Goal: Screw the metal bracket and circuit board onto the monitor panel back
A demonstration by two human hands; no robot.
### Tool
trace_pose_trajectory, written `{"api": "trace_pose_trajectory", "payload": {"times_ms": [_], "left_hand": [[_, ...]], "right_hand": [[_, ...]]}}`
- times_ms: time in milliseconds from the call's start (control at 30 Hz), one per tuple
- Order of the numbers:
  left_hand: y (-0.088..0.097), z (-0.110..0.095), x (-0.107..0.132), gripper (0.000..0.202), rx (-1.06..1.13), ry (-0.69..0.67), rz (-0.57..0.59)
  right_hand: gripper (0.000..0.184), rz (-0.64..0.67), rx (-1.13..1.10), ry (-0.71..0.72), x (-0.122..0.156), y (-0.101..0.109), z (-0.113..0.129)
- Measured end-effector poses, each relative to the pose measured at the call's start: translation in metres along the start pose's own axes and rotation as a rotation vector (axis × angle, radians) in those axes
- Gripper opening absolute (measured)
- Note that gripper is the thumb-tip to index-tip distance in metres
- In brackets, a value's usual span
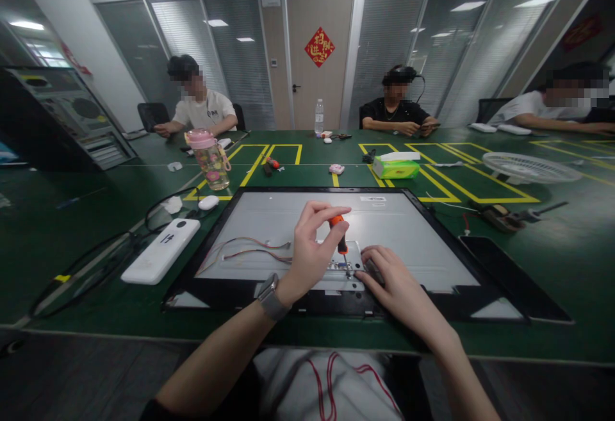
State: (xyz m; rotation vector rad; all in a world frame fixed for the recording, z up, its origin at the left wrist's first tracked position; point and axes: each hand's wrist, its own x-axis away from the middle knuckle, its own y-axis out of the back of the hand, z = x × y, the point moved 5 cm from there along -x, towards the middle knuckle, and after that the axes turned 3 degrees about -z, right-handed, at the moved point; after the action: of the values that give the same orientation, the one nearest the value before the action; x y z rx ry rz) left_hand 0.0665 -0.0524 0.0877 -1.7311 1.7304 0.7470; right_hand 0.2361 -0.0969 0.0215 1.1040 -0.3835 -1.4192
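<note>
A flat monitor panel [413, 235] with a black frame and silver back lies before me. My left hand [312, 254] grips a screwdriver [342, 241] with an orange and black handle between thumb and fingers. The screwdriver stands nearly upright, its tip down at the edge of a small metal bracket with a circuit board [336, 265]. Beside that bracket, to the right, rests my right hand [391, 280], fingers apart, with thumb and fingertips near its edge. Thin coloured wires [254, 251] run leftward from the bracket across the silver back.
Left of the panel lie a white power bank [161, 251], black cables [91, 277] and a pink-lidded bottle [209, 159]. To the right are a dark flat slab [514, 273], a racket-like object [528, 168] and a green tissue pack [396, 166]. Several people sit across the table.
</note>
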Motion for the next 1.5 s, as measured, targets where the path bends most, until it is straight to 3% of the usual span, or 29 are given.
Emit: {"api": "trace_pose_trajectory", "payload": {"times_ms": [500,767,933,1133,1300,1500], "left_hand": [[-0.0047,0.0002,0.0001,0.029,0.194,0.111,0.067],[-0.0032,-0.0024,0.0011,0.027,0.046,0.065,0.061],[0.0005,-0.0018,0.0006,0.02,-0.04,0.011,-0.002],[-0.0001,-0.0023,0.0006,0.03,0.018,0.044,0.034],[0.0008,-0.0038,0.0001,0.021,-0.035,0.027,0.004],[-0.0007,-0.0022,0.0006,0.033,-0.021,0.042,0.056]], "right_hand": [[0.003,0.006,-0.004,-0.006,-0.0006,0.001,0.002],[0.004,0.017,-0.017,-0.011,0.0001,0.0004,0.0015],[0.004,0.019,-0.021,-0.008,0.0002,-0.0004,0.0009],[0.003,0.013,-0.013,-0.007,-0.0008,0.0002,0.0012],[0.004,0.015,-0.005,-0.005,0.0007,-0.0016,-0.0015],[0.005,0.029,-0.012,-0.007,0.0011,-0.004,-0.0037]]}}
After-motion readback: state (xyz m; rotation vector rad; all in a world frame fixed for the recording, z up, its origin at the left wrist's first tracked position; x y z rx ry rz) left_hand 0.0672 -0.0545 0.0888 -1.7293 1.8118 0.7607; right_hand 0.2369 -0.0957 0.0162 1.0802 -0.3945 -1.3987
